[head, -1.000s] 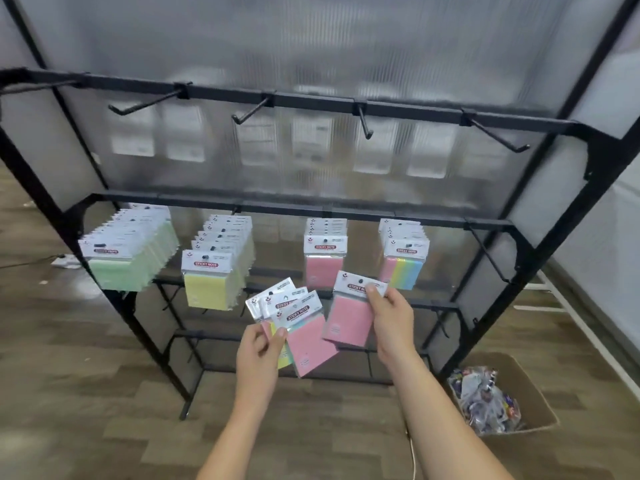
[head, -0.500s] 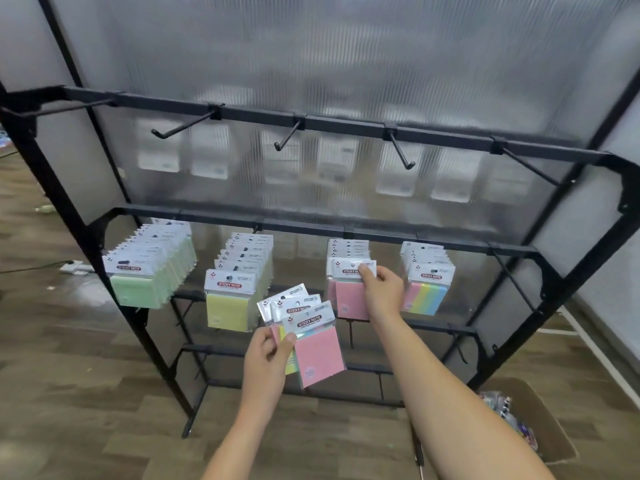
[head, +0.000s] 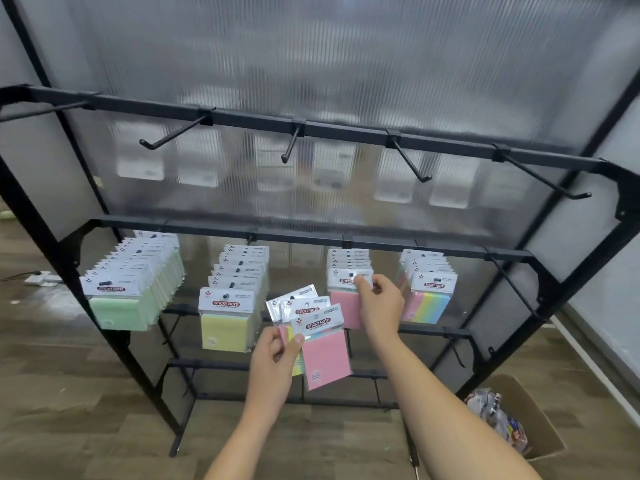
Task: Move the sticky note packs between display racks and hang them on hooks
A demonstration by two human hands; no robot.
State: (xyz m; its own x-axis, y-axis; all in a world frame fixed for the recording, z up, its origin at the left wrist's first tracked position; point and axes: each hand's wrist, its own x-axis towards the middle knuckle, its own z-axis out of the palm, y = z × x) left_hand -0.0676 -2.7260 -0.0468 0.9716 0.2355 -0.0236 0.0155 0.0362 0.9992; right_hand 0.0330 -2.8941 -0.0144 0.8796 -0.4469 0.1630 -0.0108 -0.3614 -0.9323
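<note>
My left hand (head: pixel 275 362) grips a fan of three sticky note packs (head: pixel 318 344), a pink one in front. My right hand (head: pixel 379 306) pinches the header of a pink pack (head: pixel 343 308) at the tip of the third hook on the middle rail of the black rack (head: pixel 311 237), in front of the other pink packs. That rail also carries green packs (head: pixel 128 289), yellow packs (head: pixel 230 306) and rainbow packs (head: pixel 429 296). The top rail's hooks (head: pixel 291 150) are bare.
A ribbed translucent panel (head: pixel 346 64) backs the rack, with blurred packs behind it. A cardboard box (head: pixel 533 424) of wrapped items sits on the wood floor at lower right. Bare hooks stick out at the rack's right end (head: pixel 512 285). A power strip (head: pixel 38 277) lies far left.
My right hand carried the pink pack up from beside my left hand to the third hook on the middle rail. My left hand kept its fan of packs. The camera moved closer.
</note>
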